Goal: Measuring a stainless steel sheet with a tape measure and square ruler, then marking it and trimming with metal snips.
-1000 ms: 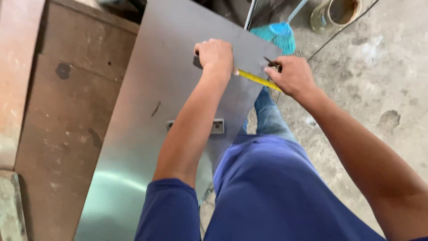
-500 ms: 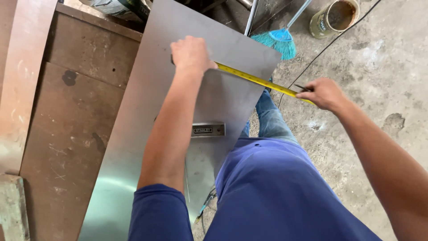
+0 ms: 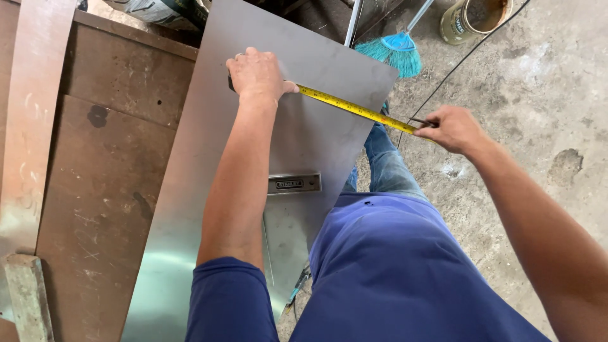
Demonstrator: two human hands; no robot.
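A big metal sheet [image 3: 209, 190] lies flat on a brown, rusty surface [image 3: 95, 190]. The sheet is gray, smooth and a little shiny near the bottom. Its right edge hangs out past the surface, over the person's legs and the floor [image 3: 538, 95]. Its far corner sits close to a blue-green broom [image 3: 394, 54].

The left hand [image 3: 256, 75] is closed and pressed down on the sheet near the far left part. It holds the case end of a yellow tape measure [image 3: 354, 109]. The tape is thin and flat, with small black marks, and it runs straight across the sheet to the right edge and a bit past it.

The right hand [image 3: 453, 128] is out past the edge of the sheet, over the floor. Its fingers pinch the tape together with a thin dark stick that looks like a pencil.

A small metal square tool [image 3: 293, 184] lies on the sheet near the middle, with a thin blade going down toward the person.

The floor is gray concrete, rough and spotty. There is open room on the right. A round can [image 3: 475, 18] stands far off, and a black cord [image 3: 468, 57] runs over the floor.
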